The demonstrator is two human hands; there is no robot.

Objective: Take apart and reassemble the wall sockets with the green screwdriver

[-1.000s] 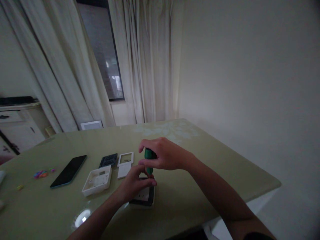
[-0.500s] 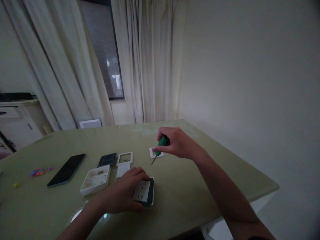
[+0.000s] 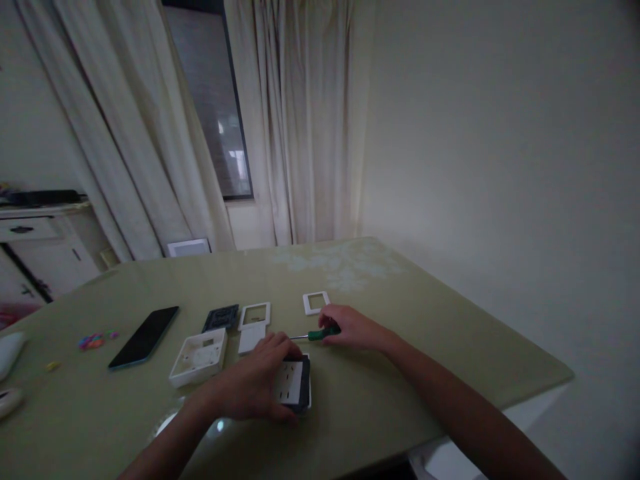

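My left hand point(image 3: 260, 380) is wrapped over a wall socket point(image 3: 290, 382), a white slotted face in a dark frame on a white base. Part of the socket is hidden under the palm. Just beyond it, my right hand point(image 3: 350, 328) grips the green handle of a screwdriver point(image 3: 316, 334). The shaft lies nearly level and points left; its tip is close to the left fingers. A white back box point(image 3: 200, 359) sits left of my left hand. Behind that hand are a white plate point(image 3: 252, 339), a white frame point(image 3: 255, 315) and a dark mounting piece point(image 3: 221, 318).
Another white frame point(image 3: 316, 303) lies beyond my right hand. A black phone or tablet point(image 3: 144, 338) rests left of the box, with small colourful pieces point(image 3: 93, 341) farther left. White objects point(image 3: 9, 353) stand at the left edge. The table point(image 3: 440, 373) meets a wall on the right.
My right hand has lowered toward the table. The screwdriver has swung from slanting downward to lying nearly level. My left hand still holds the socket, and the view has shifted slightly.
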